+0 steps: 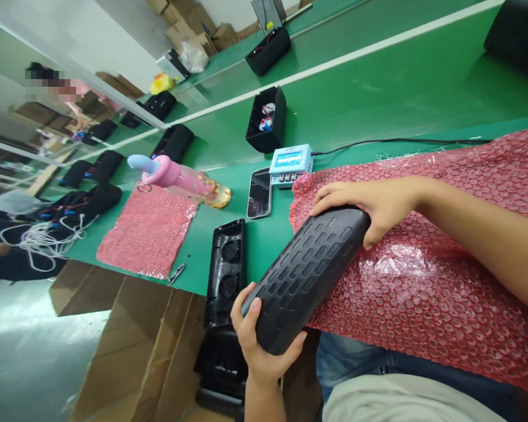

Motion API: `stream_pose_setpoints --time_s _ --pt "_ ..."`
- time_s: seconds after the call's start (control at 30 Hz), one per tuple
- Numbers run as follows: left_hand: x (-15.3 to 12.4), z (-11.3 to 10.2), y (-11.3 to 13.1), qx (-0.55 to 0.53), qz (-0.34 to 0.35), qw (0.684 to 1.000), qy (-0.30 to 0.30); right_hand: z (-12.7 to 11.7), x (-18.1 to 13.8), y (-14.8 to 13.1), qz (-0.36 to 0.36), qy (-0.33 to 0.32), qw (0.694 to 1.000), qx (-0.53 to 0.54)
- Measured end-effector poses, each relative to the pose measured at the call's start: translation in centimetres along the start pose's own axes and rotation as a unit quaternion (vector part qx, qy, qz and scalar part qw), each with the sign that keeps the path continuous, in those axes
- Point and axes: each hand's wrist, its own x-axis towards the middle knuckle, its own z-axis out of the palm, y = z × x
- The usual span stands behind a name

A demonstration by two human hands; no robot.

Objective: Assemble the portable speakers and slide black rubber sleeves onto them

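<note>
A black speaker (305, 275) with a patterned grille is held at a slant, grille up, between both hands. My left hand (261, 340) grips its lower end, thumb and fingers on opposite sides. At the upper end my right hand (365, 202) is closed over the casing. Red bubble wrap (405, 287) lies beneath the speaker's right side and my right forearm. Left of the speaker, a black open shell (226, 272) with two round speaker drivers rests at the bench edge. A phone (259, 193) and a light blue meter with a display (291, 161) lie beyond.
A pink-topped bottle (189, 184) lies near a second bubble wrap sheet (147, 228). An open black housing with wires (266, 120) stands on the green bench (361, 88). Cardboard boxes (127, 346) stand below the edge. Another person (77, 97) is at the far left.
</note>
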Motion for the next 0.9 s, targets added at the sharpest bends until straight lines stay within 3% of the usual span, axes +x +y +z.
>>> stream_pose_setpoints --time_s 0.27,0.53,0.7,0.9 --pt "-0.2 0.7 -0.2 -0.103 -0.059 0.992 0.037 0.7 -0.1 0.1 0.008 0.04 0.999 0.012" --pt "-0.1 1.7 0.6 -0.155 -0.093 0.979 0.1 1.4 -0.5 1.5 0.071 0.083 0.979 0.17" --pt "0.2 1.9 0.8 -0.19 -0.107 0.969 0.117 2.0 0.5 1.1 0.115 0.161 0.962 0.191" --pt "0.0 1.3 0.1 -0.123 -0.055 0.988 0.069 2.1 0.9 1.0 0.104 0.159 0.965 0.178"
